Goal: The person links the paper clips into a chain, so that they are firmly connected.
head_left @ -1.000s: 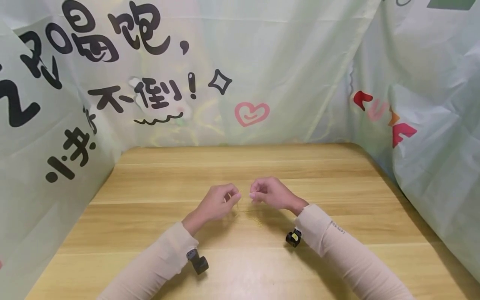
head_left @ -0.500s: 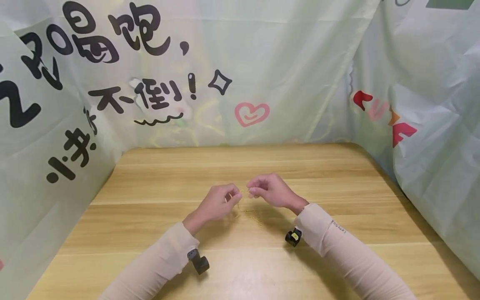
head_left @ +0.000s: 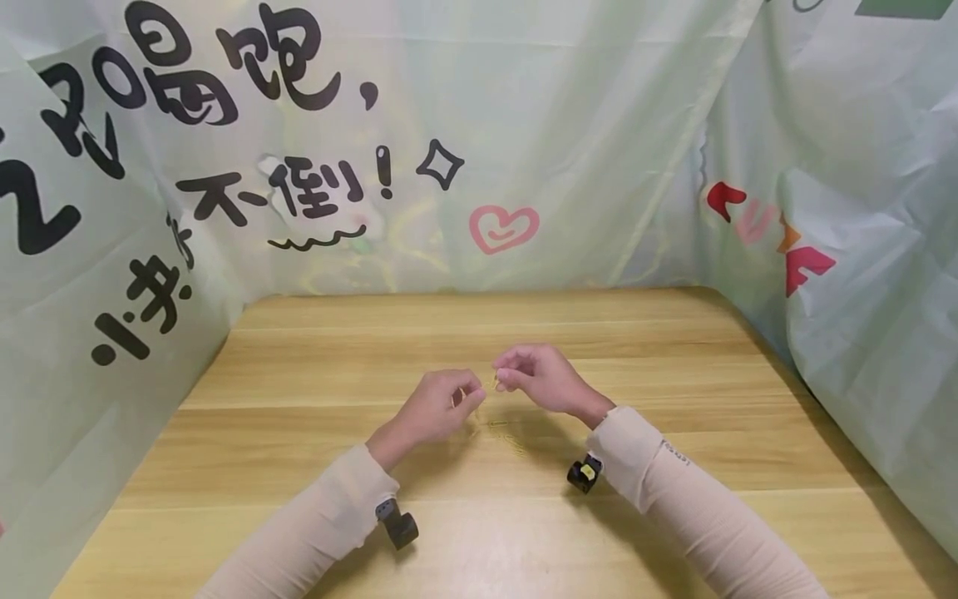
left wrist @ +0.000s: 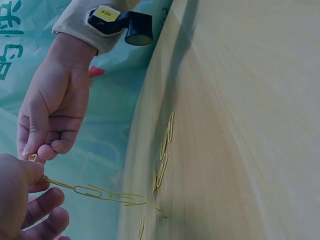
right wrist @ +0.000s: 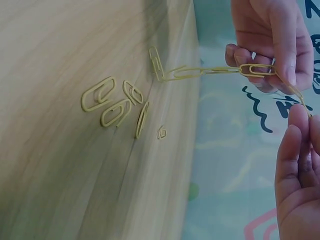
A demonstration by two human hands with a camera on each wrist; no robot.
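Behind the paperclip chain [right wrist: 215,71], “不倒!” [head_left: 308,188] on cloth [head_left: 599,150]

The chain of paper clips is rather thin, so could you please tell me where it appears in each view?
Head: the chain hangs, small and faint, below the left hand, in the lower middle.
Left wrist: the chain slants down rightward from the left hand, at lower left.
Right wrist: the chain runs leftward from the left hand, across the upper middle.
Shared landmark: the loose paper clips on the table.
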